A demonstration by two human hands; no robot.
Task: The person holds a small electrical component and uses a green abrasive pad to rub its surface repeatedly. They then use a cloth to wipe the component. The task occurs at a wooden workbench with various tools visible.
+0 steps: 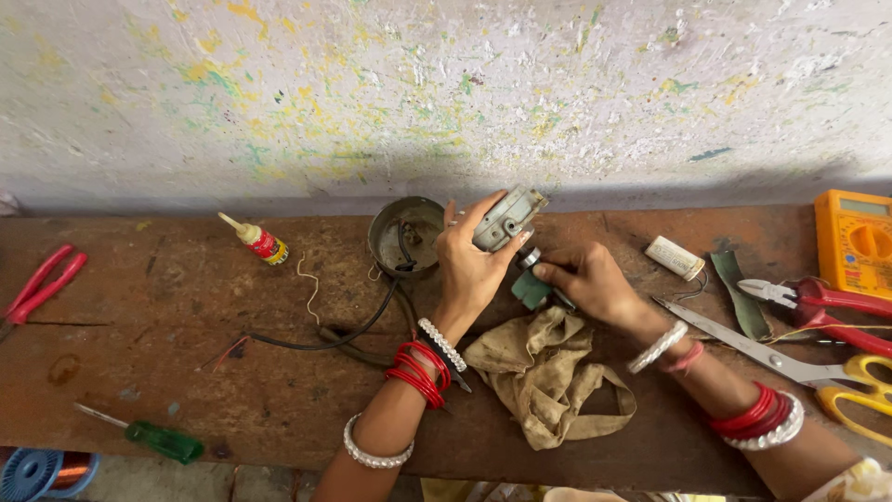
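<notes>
My left hand [469, 265] grips a small grey metal motor housing [508, 217] and holds it above the brown wooden bench [186, 344]. My right hand [587, 279] holds a green-handled tool [531, 288] with its tip set against the lower end of the housing. Both wrists wear red and white bangles. A crumpled beige cloth [544, 372] lies just below my hands. A round metal cup [406, 237] with a black cable [344, 336] running out of it sits left of my left hand.
Left side: red pliers [37, 284], a small glue bottle [255, 240], a green screwdriver [153, 437], a blue wire spool [32, 472]. Right side: white small box [675, 257], yellow multimeter [853, 240], red-handled cutters [818, 302], yellow-handled scissors [790, 364]. A paint-speckled wall stands behind.
</notes>
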